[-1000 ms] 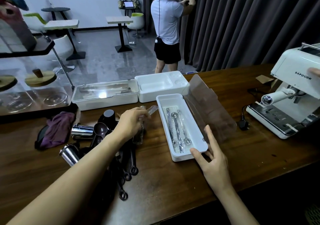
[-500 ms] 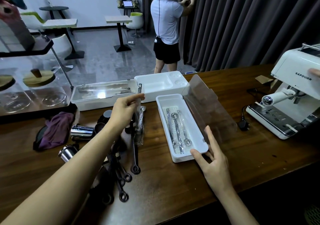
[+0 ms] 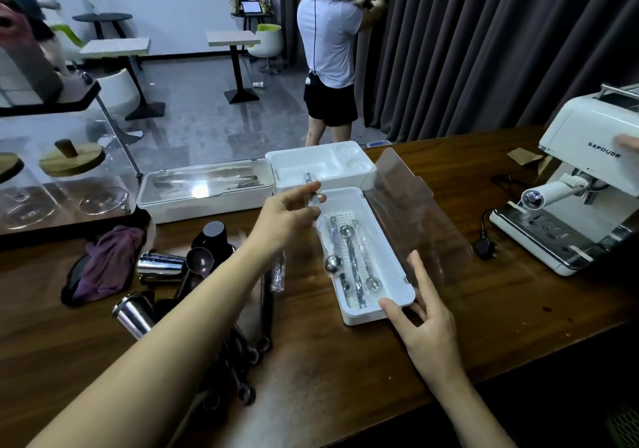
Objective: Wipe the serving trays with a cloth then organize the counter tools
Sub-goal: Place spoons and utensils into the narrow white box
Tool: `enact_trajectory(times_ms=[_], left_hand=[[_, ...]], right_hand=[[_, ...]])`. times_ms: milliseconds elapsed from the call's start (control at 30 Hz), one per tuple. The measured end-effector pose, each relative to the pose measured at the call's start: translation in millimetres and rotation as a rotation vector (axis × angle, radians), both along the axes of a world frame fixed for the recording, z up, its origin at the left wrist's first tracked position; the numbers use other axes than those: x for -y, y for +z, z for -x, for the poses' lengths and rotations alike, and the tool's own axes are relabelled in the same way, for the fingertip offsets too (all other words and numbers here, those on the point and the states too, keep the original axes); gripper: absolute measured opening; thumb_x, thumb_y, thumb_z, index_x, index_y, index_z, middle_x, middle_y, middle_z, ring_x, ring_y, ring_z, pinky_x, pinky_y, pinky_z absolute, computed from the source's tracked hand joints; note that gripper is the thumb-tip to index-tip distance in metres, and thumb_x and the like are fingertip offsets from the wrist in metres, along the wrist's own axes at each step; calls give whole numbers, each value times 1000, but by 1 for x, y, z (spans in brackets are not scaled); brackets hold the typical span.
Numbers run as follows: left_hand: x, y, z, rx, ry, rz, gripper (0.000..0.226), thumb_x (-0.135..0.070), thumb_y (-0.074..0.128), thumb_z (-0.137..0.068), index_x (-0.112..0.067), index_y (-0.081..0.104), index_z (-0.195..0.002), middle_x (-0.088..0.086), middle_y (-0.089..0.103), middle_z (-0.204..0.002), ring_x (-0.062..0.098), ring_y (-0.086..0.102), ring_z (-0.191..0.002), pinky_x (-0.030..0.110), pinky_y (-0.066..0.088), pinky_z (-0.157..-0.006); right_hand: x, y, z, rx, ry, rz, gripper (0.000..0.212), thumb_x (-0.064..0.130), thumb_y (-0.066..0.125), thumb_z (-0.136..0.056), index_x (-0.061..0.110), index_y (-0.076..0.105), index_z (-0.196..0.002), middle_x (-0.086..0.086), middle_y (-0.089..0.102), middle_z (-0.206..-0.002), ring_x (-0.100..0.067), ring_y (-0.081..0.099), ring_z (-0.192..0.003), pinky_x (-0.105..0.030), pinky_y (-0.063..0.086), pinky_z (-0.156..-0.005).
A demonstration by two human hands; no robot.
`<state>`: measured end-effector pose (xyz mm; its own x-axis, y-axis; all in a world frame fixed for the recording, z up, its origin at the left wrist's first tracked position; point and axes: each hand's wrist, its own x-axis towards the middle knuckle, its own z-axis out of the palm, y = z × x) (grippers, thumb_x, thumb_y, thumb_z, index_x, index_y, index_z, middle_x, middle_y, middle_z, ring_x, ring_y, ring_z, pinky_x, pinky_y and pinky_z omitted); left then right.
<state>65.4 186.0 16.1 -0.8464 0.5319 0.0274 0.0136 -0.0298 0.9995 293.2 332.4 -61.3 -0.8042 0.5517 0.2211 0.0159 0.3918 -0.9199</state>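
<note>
Now carried from the dark tool pile on the desk to above the long white plastic tray, plastic-wrapped steel measuring spoon pinched by left fingers; right fingers straight, steadying the tray's corner; sorting apparently progressing.

The counter was dark brown, wood-grained. The open tray was plain white. The wrapped spoon was silver under clear film. The cloth was purple. The coffee machine was white with black lettering. The curtain was dark grey.
</note>
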Motion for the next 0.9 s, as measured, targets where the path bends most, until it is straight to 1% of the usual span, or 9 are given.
enact_trajectory(times_ms=[100, 233, 300, 367, 500, 567, 667, 800, 900], left_hand=[[-20, 1, -6, -76, -60, 88, 49, 12, 62, -93, -4, 58, -140, 6, 70, -114, 5, 66, -82, 17, 55, -81], [-42, -8, -6, -355, -91, 342, 51, -3, 66, -95, -18, 60, -143, -7, 73, -117, 20, 73, -90, 37, 55, -99], [-48, -16, -6, -465, -76, 451, 50, -10, 66, -95, -26, 61, -142, -11, 73, -117, 15, 69, -92, 40, 52, -100], [-50, -24, -4, -514, -60, 501, 49, -19, 69, -94, -32, 61, -141, -10, 73, -122, 13, 65, -110, 43, 48, -105], [-46, -39, 6, -610, -108, 677, 49, -36, 70, -94, -39, 58, -141, -12, 71, -120, 20, 47, -138, 61, 18, -120], [-45, -39, 4, -638, -165, 762, 49, -40, 68, -95, -40, 56, -143, -13, 69, -119, 17, 31, -147, 60, -1, -122], [-47, -35, 1, -721, -204, 848, 46, -44, 66, -96, -39, 58, -141, -6, 69, -129, 19, 21, -154, 59, -7, -119], [-36, -29, 8, -793, -238, 815, 39, -42, 64, -98, -40, 61, -137, -3, 71, -125, 28, 21, -155, 58, 11, -124], [-10, -31, 18, -859, -90, 669, 36, -15, 63, -97, -28, 70, -130, -4, 76, -112, 30, 49, -137, 39, 40, -111]], right_hand=[[0, 1, -1, 1, -6, -3, 87, 53, 72, -78, 58, 25, -151, 35, 40, -150, 3, 44, -137, -34, 45, -110], [0, 2, 0, 0, -9, -6, 86, 52, 71, -78, 58, 25, -151, 37, 38, -149, 5, 42, -137, -31, 43, -110], [1, 3, -1, 1, -3, -10, 86, 50, 71, -80, 57, 24, -152, 37, 38, -149, 4, 44, -137, -31, 44, -110], [0, 3, -2, 6, 1, -11, 87, 49, 71, -81, 56, 23, -152, 37, 38, -150, 4, 44, -136, -30, 44, -109], [0, 3, -2, 9, 6, -22, 87, 46, 72, -82, 54, 22, -154, 36, 36, -151, 5, 43, -137, -30, 45, -109], [0, 2, -1, 15, 0, -19, 88, 48, 72, -82, 55, 22, -153, 38, 36, -150, 4, 43, -137, -34, 45, -111], [-1, 1, -2, 31, -5, -20, 88, 48, 72, -82, 57, 22, -152, 39, 36, -149, 2, 43, -138, -41, 44, -112], [-1, 2, -1, 19, 1, -20, 87, 47, 72, -83, 54, 22, -154, 33, 38, -152, 2, 43, -138, -37, 45, -111], [-1, 0, 0, 1, 5, -20, 86, 45, 71, -83, 50, 24, -155, 30, 38, -153, 3, 44, -137, -31, 46, -108]])
